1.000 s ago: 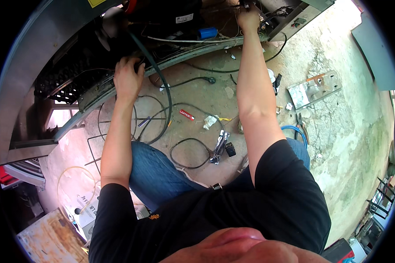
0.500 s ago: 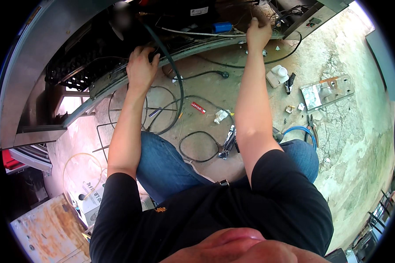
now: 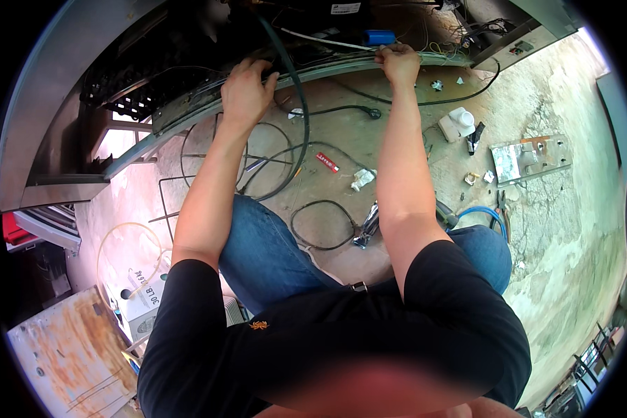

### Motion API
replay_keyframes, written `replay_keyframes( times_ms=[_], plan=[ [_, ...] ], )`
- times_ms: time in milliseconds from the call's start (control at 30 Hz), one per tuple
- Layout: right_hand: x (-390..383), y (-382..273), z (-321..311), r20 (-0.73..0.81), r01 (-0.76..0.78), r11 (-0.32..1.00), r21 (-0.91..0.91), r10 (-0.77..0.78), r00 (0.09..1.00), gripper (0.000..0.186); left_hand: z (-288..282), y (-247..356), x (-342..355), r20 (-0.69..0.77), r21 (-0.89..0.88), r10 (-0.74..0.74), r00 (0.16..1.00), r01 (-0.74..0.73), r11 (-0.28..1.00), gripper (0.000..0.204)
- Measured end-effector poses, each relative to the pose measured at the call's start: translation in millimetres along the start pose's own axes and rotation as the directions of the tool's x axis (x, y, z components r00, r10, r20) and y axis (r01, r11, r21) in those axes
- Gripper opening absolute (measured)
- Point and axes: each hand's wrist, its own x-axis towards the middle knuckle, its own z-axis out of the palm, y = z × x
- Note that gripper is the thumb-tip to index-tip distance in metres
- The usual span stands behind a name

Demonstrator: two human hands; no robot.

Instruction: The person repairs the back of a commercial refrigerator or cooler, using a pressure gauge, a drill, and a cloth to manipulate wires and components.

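In front of me is the open metal base of a large appliance (image 3: 327, 72), with a dark inside. My left hand (image 3: 246, 90) rests at its front rail, fingers bent over the edge and thumb apart; the fingertips are partly hidden. I see nothing held in it. Farther right, my right hand (image 3: 401, 66) is closed at the same rail, its fingers pinched on a thin white cable (image 3: 324, 40) that runs along the inside. Just beyond those fingers lies a blue cylinder (image 3: 379, 37). A thick black hose (image 3: 301, 104) hangs over the rail between my hands.
Loose thin wires (image 3: 460, 49) spread at the base's right end. On the floor lie a black plug (image 3: 374, 113), a red packet (image 3: 327, 162), a white plastic part (image 3: 458, 124), a metal plate (image 3: 531, 159), blue tubing (image 3: 482, 210) and pliers (image 3: 501, 202). A white box (image 3: 143, 299) stands at left.
My right hand has come down and left from the loose wires to the rail by the blue cylinder, its fingers now together. My left hand stays at the rail. The view has shifted slightly.
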Motion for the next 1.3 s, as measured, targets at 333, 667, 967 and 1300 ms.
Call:
replay_keyframes(
  times_ms=[333,667,967,1300],
  plan=[
    [-3,-33,-5,-0.116,0.059,0.993,0.098,-0.048,0.992,0.031,-8,-2,5,-0.064,-0.039,-0.061,0.996,0.058,0.998,0.024],
    [38,-7,-48,0.050,-0.146,0.964,0.222,0.139,0.989,0.020,-85,76,-22,-0.338,-0.352,0.321,0.884,-0.435,0.829,0.032],
    [-64,62,-10,0.583,0.080,0.612,-0.787,0.695,0.420,0.027,-24,83,-48,0.618,-0.407,0.507,0.602,-0.306,0.860,0.027],
    [-181,192,55,0.627,0.598,0.291,-0.747,0.606,0.488,0.028,5,88,-66,0.723,-0.407,0.498,0.480,-0.286,0.867,0.025]
  ],
)
